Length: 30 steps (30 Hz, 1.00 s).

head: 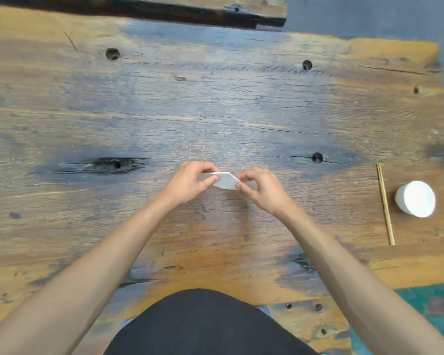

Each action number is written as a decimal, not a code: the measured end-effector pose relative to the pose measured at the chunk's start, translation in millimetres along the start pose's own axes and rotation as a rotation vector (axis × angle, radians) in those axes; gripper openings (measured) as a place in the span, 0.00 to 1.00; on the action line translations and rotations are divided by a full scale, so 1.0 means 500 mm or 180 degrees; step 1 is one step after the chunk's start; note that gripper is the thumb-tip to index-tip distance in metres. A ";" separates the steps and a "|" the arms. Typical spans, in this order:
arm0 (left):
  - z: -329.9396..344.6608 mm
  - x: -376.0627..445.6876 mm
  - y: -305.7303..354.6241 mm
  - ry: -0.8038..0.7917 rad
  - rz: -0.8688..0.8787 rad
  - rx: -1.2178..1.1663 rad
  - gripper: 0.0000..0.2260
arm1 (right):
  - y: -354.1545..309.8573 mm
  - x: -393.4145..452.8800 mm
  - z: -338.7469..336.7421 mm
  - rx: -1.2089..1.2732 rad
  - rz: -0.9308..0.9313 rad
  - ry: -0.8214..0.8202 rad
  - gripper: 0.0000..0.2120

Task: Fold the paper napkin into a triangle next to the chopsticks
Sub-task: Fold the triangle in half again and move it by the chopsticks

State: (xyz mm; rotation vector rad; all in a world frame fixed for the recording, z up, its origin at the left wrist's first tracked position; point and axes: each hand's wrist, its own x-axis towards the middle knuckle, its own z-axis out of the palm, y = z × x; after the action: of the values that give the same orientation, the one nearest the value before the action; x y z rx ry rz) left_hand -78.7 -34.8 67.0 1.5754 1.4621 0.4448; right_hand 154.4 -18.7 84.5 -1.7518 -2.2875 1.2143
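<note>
Napkin (224, 181) sits right between the two hands, out in the middle of the bench (215, 111), white and partly folded. Left hand (190, 181) pinches its left end, thumb on top. Right hand (260, 189) nips the right corner with its fingertips. Whether the napkin touches the wood, I can't tell. Chopsticks (385, 203) lie well apart near the right edge, running front to back, with a white cup (415, 199) just beside them.

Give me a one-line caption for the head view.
Both hands pinch a white napkin above the wooden table, chopsticks lying far right.
</note>
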 end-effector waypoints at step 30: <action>0.102 -0.128 0.171 -0.1516 0.0217 -0.1147 0.04 | 0.016 -0.437 -0.040 0.1350 0.0596 0.1628 0.03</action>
State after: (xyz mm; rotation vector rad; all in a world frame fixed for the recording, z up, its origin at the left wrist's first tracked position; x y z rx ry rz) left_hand -3.4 -102.5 128.6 1.3270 0.9107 0.3206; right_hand 251.3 -187.2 186.5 -1.8588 -1.4932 1.0173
